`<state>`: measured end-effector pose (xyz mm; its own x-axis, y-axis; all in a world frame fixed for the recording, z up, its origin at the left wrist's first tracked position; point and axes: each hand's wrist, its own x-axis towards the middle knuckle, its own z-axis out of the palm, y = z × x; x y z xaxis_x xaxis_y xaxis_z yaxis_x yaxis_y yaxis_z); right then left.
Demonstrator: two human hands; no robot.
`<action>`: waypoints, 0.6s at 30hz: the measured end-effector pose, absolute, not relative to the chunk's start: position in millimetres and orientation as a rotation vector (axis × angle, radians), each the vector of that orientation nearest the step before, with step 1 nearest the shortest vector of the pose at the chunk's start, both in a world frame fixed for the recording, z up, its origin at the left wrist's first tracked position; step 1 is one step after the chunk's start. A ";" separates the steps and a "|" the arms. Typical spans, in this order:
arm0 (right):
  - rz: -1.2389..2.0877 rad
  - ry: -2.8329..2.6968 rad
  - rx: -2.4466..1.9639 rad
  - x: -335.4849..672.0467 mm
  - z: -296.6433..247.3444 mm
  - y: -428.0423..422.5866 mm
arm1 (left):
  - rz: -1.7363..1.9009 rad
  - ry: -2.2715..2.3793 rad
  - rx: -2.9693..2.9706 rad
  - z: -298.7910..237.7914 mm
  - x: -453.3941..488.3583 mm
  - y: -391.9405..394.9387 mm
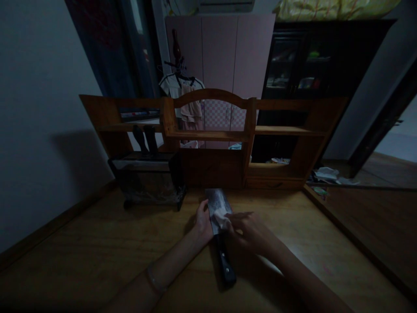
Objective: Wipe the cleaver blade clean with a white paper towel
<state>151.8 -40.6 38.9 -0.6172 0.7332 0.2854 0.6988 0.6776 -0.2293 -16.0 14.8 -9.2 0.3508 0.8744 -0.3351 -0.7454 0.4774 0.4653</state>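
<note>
A cleaver [214,198] with a broad metal blade and a black riveted handle lies across my left hand [203,222], its handle pointing back toward me. My left fingers are under the blade, with the thumb at its left edge. In my right hand [245,227] is a crumpled white tissue [222,218], pressed against the flat of the blade near its middle. The underside of the blade and most of my left fingers are hidden.
At the left of the wooden table [156,243] stands a dark knife block [148,182] holding two black-handled knives [145,139]. Wooden shelving [215,167] rises along the far edge. A wall [35,121] borders the left side, and a raised wooden rim [345,234] runs along the right.
</note>
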 end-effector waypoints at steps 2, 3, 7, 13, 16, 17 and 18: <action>0.219 -2.498 -0.980 147.0 36.3 -42.6 | 1.107 0.688 0.208 -10.6 -16.4 15.8; 0.259 -2.500 -0.921 144.4 34.6 -43.5 | 1.120 0.735 0.193 -11.4 -16.6 16.2; 0.358 -2.562 -0.845 139.6 28.6 -45.1 | 1.099 0.789 0.205 -12.4 -16.4 16.8; 0.221 -2.636 -1.116 151.6 31.9 -41.3 | 1.067 0.586 0.251 -4.9 -13.7 12.7; 0.046 -2.689 -1.209 157.6 35.0 -37.9 | 1.051 0.544 0.278 -3.0 -14.3 11.1; 0.001 -2.705 -1.228 158.9 36.0 -36.9 | 1.046 0.535 0.286 -3.3 -14.6 11.1; -0.028 -2.722 -1.238 160.0 36.9 -36.0 | 1.042 0.530 0.295 -3.8 -15.0 11.4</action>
